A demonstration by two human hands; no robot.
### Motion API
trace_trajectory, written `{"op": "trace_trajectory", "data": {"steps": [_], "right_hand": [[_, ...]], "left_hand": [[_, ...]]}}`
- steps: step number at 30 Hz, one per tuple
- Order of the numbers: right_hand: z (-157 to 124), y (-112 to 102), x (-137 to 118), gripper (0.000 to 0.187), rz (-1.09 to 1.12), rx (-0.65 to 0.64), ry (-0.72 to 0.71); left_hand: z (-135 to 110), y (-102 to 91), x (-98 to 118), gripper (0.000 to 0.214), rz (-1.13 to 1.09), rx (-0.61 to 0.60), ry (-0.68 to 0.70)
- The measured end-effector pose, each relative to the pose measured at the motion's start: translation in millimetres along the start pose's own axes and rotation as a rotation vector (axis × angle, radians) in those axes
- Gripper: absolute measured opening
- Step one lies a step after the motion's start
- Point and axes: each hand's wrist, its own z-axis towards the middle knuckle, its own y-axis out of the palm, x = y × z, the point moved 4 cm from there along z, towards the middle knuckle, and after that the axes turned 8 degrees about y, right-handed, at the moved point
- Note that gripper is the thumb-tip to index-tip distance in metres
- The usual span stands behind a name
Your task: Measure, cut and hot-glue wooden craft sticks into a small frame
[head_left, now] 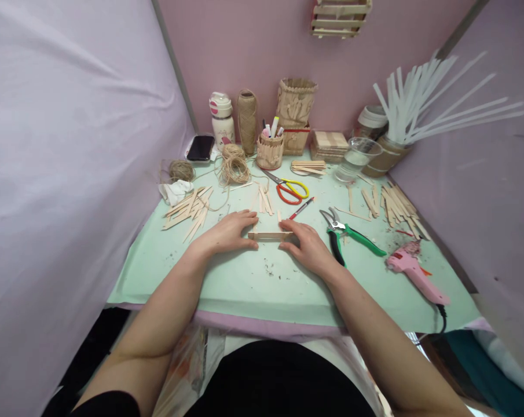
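Note:
A flat wooden craft stick (269, 235) lies crosswise on the mint green mat (253, 281) in front of me. My left hand (227, 231) has its fingers closed on the stick's left end. At the stick's right end, my right hand (307, 246) grips in the same way. Both hands rest on the mat, palms down. A red pen (301, 208) lies just beyond my right hand.
Green-handled pruning shears (347, 233) and a pink glue gun (411, 269) lie to the right. Red and yellow scissors (290, 189), twine (234, 165), loose stick piles (191, 209), a phone (200, 147), a plastic cup (357, 157) and woven holders (295, 110) stand further back. Cloth walls close in both sides.

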Motion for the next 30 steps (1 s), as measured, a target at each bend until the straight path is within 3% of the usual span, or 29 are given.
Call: {"op": "trace_trajectory", "data": {"steps": [6, 10, 13, 18, 30], "right_hand": [[0.1, 0.3, 0.6, 0.047, -0.007, 0.002, 0.018], [0.0, 0.4, 0.4, 0.047, -0.005, -0.001, 0.012], [0.2, 0.4, -0.3, 0.046, -0.007, 0.002, 0.001], [0.2, 0.6, -0.8, 0.044, -0.032, -0.002, 0.001], [-0.5, 0.5, -1.3, 0.043, -0.054, -0.01, 0.019]], "left_hand": [[-1.5, 2.2, -2.2, 0.051, 0.023, -0.015, -0.007], [0.5, -2.1, 5.6, 0.064, -0.003, 0.084, -0.031], [5.9, -2.2, 15.8, 0.045, -0.042, 0.163, -0.01], [12.7, 7.8, 23.9, 0.017, -0.01, 0.095, 0.022], [14.0, 10.7, 21.6, 0.024, 0.073, 0.073, 0.044]]}}
